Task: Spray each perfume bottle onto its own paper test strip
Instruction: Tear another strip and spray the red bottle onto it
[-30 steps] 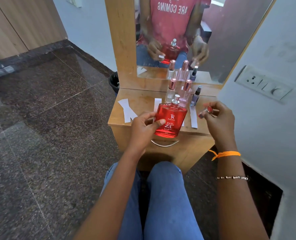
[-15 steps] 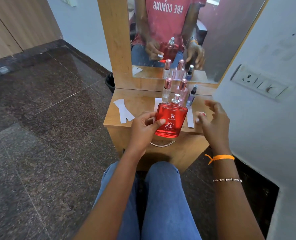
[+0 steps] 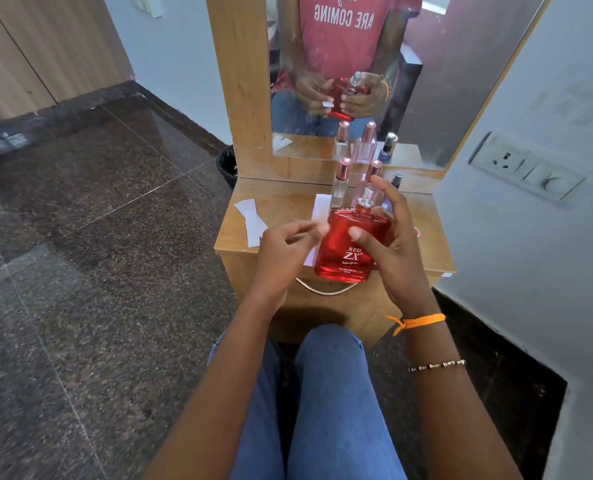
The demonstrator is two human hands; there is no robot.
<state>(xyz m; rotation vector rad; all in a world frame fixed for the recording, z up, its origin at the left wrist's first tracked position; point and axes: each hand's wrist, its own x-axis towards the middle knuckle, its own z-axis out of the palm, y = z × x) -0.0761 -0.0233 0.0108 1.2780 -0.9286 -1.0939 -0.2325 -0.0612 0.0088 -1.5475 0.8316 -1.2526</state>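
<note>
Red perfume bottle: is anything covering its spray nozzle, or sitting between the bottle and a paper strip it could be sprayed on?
Nothing visible does. The red perfume bottle sits in the right hand, its silver nozzle bare, no cap on it. The left hand is beside it, and a white paper strip lies on the wooden table just behind.

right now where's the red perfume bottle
In the head view the red perfume bottle is held upright in the right hand, over the front edge of the wooden table, with the left hand just beside it.
</note>
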